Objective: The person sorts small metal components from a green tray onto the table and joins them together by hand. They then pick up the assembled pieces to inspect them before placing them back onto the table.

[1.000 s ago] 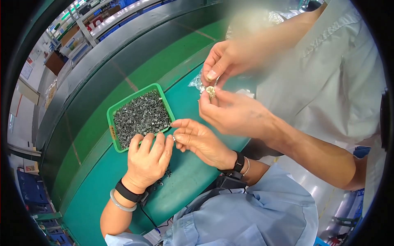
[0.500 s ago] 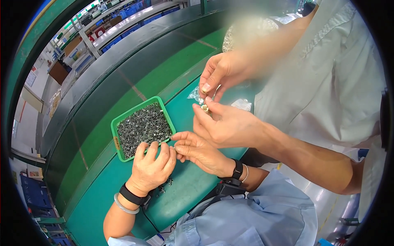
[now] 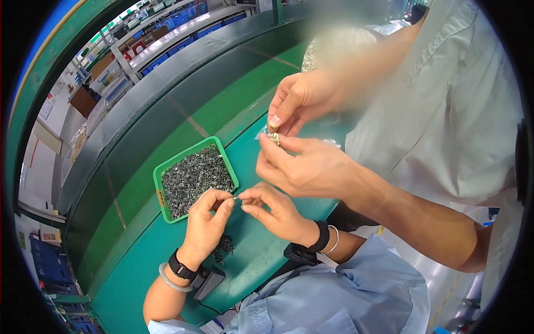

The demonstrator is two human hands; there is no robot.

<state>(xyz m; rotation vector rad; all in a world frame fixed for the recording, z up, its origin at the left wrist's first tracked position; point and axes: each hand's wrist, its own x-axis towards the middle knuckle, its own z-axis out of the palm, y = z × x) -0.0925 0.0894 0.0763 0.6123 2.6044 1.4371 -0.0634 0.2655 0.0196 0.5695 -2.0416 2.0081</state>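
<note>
My left hand [image 3: 207, 220] and my right hand [image 3: 279, 214] meet over the near edge of a green tray, fingertips pinched from both sides on a tiny metallic part [image 3: 236, 197]. Its exact kind is too small to make out. Just beyond the fingers, the green tray [image 3: 160, 170] is filled with many small dark metal pieces [image 3: 197, 178]. A little heap of similar dark pieces [image 3: 224, 249] lies on the green work surface [image 3: 253, 253], beside my left wrist.
To the right, a co-worker's two hands [image 3: 303, 161] hold a small brass-coloured fitting [image 3: 273, 137], close to my right hand. Clear plastic bags [image 3: 332, 142] lie behind them. A dark raised rail [image 3: 139, 106] borders the green belt, with shelves of blue bins [image 3: 183, 42] farther off.
My left hand has rolled so its thumb and finger now show in a pinch, and the tiny part is visible between both hands. The co-worker's hands have come closer together.
</note>
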